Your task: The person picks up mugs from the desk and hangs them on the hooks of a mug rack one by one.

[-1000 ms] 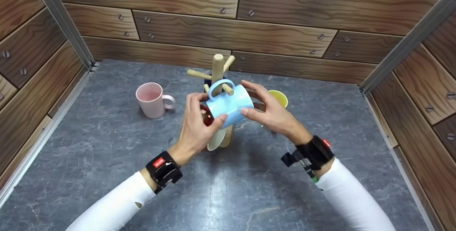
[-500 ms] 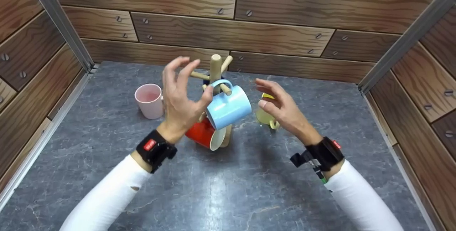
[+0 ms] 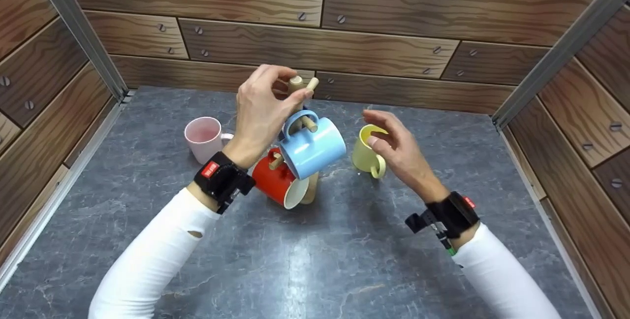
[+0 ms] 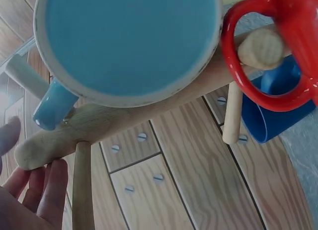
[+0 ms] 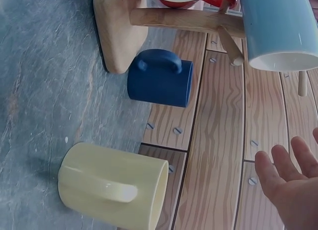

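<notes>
A wooden mug tree (image 4: 114, 123) stands in the middle of the table. My left hand (image 3: 266, 105) is at the top of its post, fingers curled behind the wood and thumb in front. From a front peg hangs a light blue mug (image 3: 315, 149) by its handle, tilted sideways. Lower down, a red mug (image 3: 278, 181) hangs on another peg. My right hand (image 3: 401, 151) holds nothing; its fingers are loosely bent in the air, overlapping the rim of the yellow mug (image 5: 109, 185) in the head view. That mug stands upright on the table.
A pink mug (image 3: 203, 144) stands on the table left of the tree. Behind the tree, a dark blue mug (image 5: 159, 78) shows in the right wrist view. Wood-patterned walls (image 3: 393, 58) enclose the grey table (image 3: 305, 270) at the back and both sides.
Both hands let go of the light blue mug, which now hangs on its peg. My left hand went up to the post's top; my right drew back to the right.
</notes>
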The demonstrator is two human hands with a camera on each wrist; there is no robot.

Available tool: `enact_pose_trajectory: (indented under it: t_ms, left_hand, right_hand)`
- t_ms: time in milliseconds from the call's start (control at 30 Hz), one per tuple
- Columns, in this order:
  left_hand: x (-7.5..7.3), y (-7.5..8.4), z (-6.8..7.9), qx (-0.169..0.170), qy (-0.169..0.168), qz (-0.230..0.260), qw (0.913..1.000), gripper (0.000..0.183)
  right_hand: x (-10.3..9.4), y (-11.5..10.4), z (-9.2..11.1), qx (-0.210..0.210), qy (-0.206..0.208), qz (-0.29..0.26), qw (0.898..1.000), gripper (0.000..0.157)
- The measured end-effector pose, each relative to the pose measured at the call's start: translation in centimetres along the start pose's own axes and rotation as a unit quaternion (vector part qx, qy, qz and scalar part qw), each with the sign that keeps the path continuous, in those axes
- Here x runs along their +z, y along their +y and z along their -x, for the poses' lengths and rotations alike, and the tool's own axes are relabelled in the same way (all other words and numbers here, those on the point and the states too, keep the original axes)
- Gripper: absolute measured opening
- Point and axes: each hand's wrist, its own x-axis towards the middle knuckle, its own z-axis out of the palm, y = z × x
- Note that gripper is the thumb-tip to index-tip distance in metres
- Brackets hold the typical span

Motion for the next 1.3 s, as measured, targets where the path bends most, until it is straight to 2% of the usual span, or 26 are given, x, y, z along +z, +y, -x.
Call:
enact_pose_trajectory:
  t_ms: [300,600,800,1033,1300]
  left_hand:
    - [-0.1,0.2,-0.5,-0.015,-0.001,0.016,0.9998,0.026]
    - [0.1,0.6,-0.9,-0.029,-0.008,0.032,0.999,0.022]
    - [0.4,1.0,-1.0,-0.027,-0.03,0.055,0.9977,0.021]
    - [1.1,1.0,-1.4,-0.009,-0.059,0.064,0.9961,0.022]
    - [1.8,1.7,-1.8,-0.003,-0.107,0.09,0.9901,0.021]
  right_hand:
    - [-0.5,1.0,0.8,0.014,0.019,-0.009,1.0,0.051]
    - [-1.3,2.2,1.9,0.028,0.029,0.041,0.998,0.05]
    - [-1.7,2.5,2.4,0.038,0.035,0.053,0.997,0.05]
    - [-2.2,2.7,3.0,0.045,0.041,0.067,0.996,0.05]
    - [-2.6,3.0,3.2,0.04,0.054,0.073,0.995,0.05]
